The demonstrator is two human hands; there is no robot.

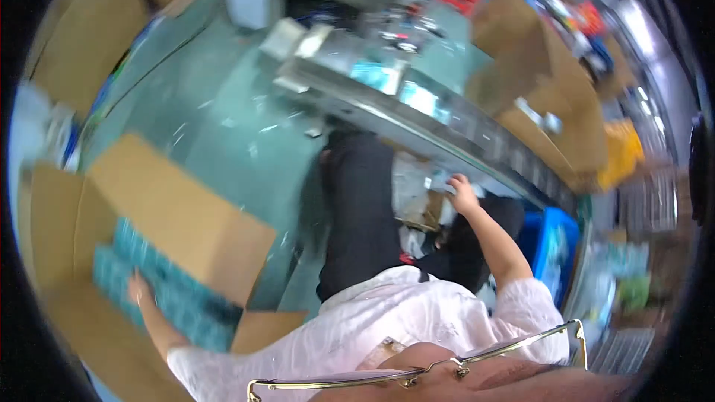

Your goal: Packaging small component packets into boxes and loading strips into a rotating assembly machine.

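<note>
Reaching 2 ways at once: left hand [138, 288] into an open cardboard box [179, 212] of teal packs [160, 290], right hand [463, 195] toward the conveyor [417, 123].

Resting on the top row of teal packs, the left hand lies low on the person's left side; blur hides whether its fingers are closed on 1 pack, so I cannot tell its grip. The packs sit in rows running diagonally from upper left to lower right inside the box, well apart from the right hand. That right hand is stretched forward and up, fingers curled at a pale wrapped item [421, 182] just below the conveyor's metal edge; whether it actually holds anything is unclear. A blue bin [555, 242] stands to the right of that arm, and the left hand is clearly the nearer 1 to the packs.
</note>
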